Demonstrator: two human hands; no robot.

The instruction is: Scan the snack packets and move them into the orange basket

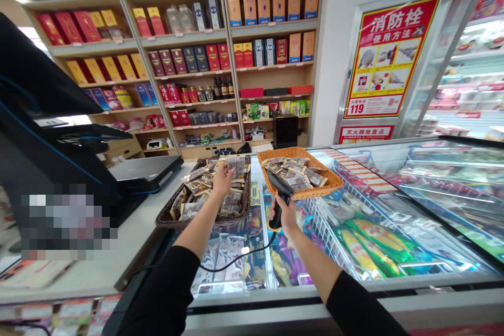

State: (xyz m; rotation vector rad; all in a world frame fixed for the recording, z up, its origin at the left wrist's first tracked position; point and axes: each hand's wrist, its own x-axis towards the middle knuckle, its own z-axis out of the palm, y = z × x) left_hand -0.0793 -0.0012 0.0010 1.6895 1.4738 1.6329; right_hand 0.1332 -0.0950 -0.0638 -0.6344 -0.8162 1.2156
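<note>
Clasping a barcode scanner [281, 184] in the right hand [287, 212]; unclear whether pinching any wrapped snacks [196, 187] in the left hand [222, 178]. Probably light and slick; best lifted by wrapper ends.

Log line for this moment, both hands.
left hand: at packets in dark basket, grip unclear | right hand: holding scanner | orange basket: holds packets, partly behind scanner

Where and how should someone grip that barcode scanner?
The barcode scanner is likely best gripped by its handle, from the near side, as the right hand does: the handle hangs below the head, which points away; the cable leaves its bottom.
</note>
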